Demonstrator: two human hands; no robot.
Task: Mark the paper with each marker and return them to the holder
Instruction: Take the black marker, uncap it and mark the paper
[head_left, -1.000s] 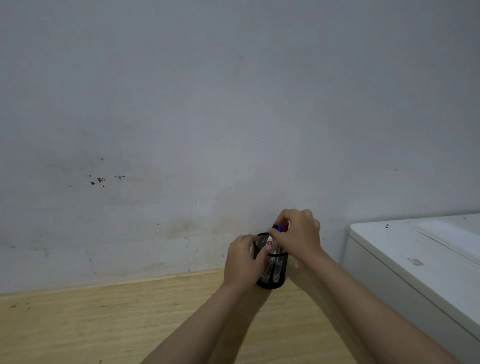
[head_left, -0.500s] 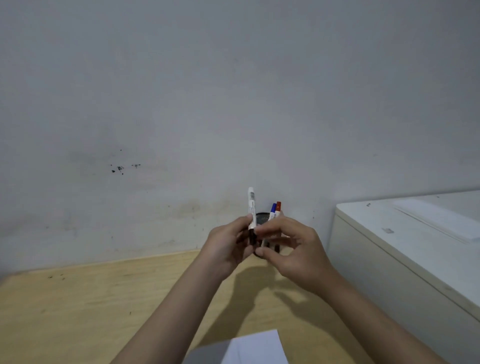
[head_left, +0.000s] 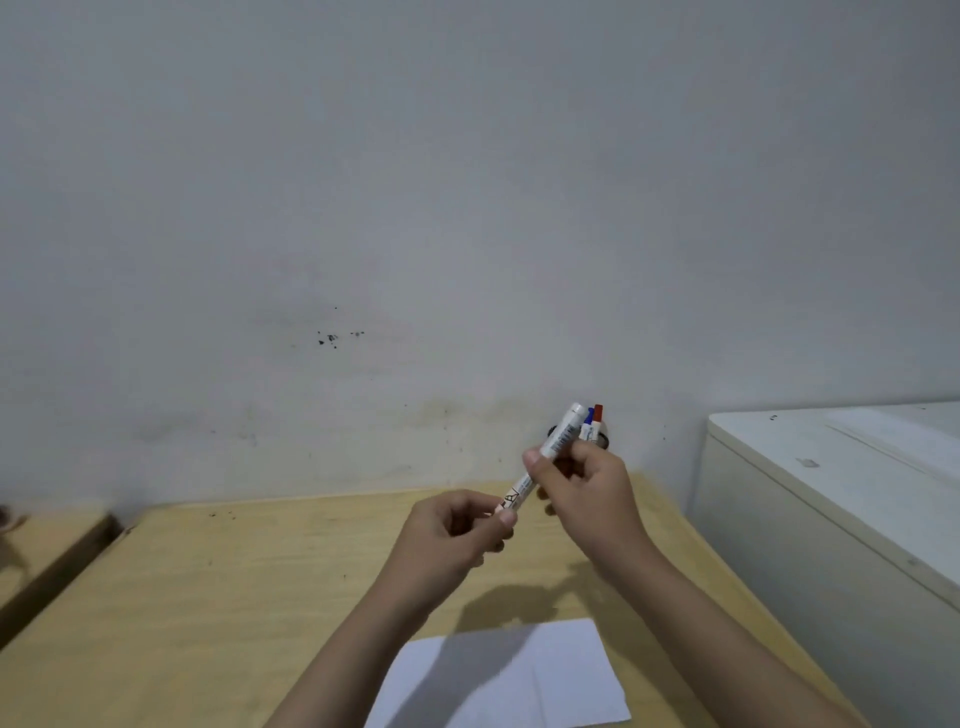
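Your wall (head_left: 467, 208) fills most of the view, pale grey, scuffed and speckled low down. Below it runs the light wooden worktop (head_left: 208, 597), its back edge against the wall and its left edge dropping into a dark gap beside a second wooden surface (head_left: 47, 535). The left half of the worktop is bare, giving you open room there. A white cabinet (head_left: 831, 493) stands along the right edge, closing that side in. The white paper (head_left: 519, 675) lies near the front edge, partly under your forearms' shadow and cut off by the frame at the bottom. Your right hand (head_left: 592, 499) is curled around the upper barrel of a white marker (head_left: 558, 441), held tilted above the worktop. Your left hand (head_left: 457, 535) pinches its lower end; whether a cap is there is hidden by your fingers. The holder (head_left: 605, 441) sits at the back edge, mostly hidden behind your right hand, with a blue marker (head_left: 588, 419) and a red marker (head_left: 598, 414) poking up.
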